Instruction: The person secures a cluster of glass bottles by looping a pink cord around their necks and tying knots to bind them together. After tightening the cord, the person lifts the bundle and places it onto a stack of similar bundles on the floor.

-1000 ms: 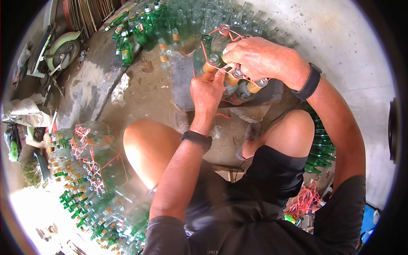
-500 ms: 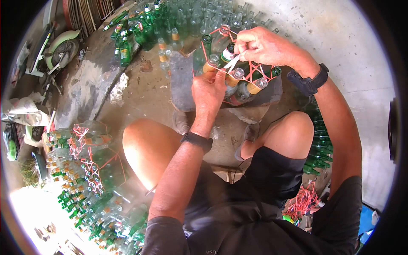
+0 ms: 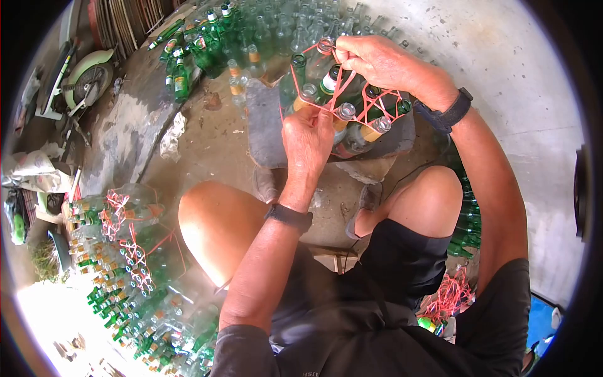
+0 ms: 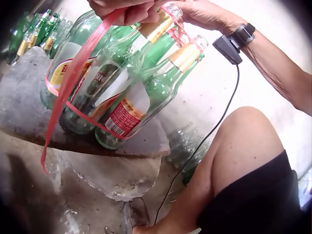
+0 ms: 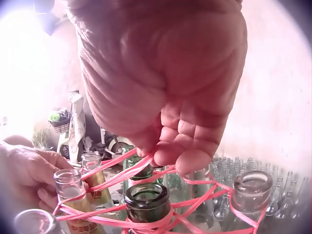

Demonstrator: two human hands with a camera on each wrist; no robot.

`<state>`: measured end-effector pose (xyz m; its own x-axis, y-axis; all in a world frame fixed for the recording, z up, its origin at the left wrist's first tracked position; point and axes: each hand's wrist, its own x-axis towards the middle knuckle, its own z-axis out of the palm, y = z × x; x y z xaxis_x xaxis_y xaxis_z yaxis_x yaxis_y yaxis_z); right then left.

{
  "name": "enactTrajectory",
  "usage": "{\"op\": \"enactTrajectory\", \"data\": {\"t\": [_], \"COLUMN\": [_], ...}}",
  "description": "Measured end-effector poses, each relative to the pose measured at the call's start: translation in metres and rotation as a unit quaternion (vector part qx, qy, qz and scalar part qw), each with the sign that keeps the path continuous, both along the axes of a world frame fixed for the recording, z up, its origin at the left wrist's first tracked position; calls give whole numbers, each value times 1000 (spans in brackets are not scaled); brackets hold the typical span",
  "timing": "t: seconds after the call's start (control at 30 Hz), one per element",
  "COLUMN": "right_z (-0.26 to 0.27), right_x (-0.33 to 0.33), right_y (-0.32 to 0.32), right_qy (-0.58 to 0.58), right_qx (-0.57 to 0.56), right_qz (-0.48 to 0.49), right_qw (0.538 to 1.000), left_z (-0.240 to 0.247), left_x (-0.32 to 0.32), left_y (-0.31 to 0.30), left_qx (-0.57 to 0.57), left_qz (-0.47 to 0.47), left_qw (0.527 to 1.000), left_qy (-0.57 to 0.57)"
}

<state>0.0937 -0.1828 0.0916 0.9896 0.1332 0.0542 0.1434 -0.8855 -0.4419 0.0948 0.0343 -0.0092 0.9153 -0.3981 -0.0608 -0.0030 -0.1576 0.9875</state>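
Observation:
A cluster of glass beer bottles, among them a green one with a white neck label, stands bound by pink plastic string criss-crossing around the necks. My left hand pinches the string at the near side, beside a gold-necked bottle. From there strands run up to my right hand, whose thumb and forefinger pinch them over the far side, close to a clear bottle mouth. In the left wrist view a loose string tail hangs below the left hand, in front of the labels.
The bundle stands on a dark slab between my feet. Many clear bottles stand behind it, with green bottles at the far left. More bottles crowd the near left. A tangle of pink string lies at my right.
My right hand has risen off the middle of the bundle and shifted toward its far side, drawing the string out between both hands. My left hand stays at the near necks.

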Motion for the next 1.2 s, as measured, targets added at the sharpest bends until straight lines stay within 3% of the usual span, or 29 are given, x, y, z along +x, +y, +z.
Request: {"op": "enactTrajectory", "data": {"t": [0.07, 0.4, 0.6, 0.67, 1.1, 1.2], "right_z": [-7, -17, -14, -4, -1, 2], "right_x": [4, 18, 26, 27, 32, 26], "right_y": [-2, -1, 3, 6, 3, 7], "right_qy": [-81, -79, -36, -5, 28, 115], "right_qx": [-5, 2, 4, -46, -94, -126], "right_qz": [46, 26, -5, 14, 63, -18], "right_qw": [996, 997, 999, 999, 993, 985], "left_z": [0, 2, -11, -8, -5, -7], "left_x": [-1, -3, -3, -3, -1, -1], "left_y": [-1, -1, -4, -2, 18, 23], "left_qx": [-21, -33, -26, 15, 49, 51], "left_qz": [2, 4, 12, 6, 6, 5], "left_qw": [1000, 999, 1000, 1000, 998, 998], "left_qy": [20, 37, -6, -5, 34, 41]}}
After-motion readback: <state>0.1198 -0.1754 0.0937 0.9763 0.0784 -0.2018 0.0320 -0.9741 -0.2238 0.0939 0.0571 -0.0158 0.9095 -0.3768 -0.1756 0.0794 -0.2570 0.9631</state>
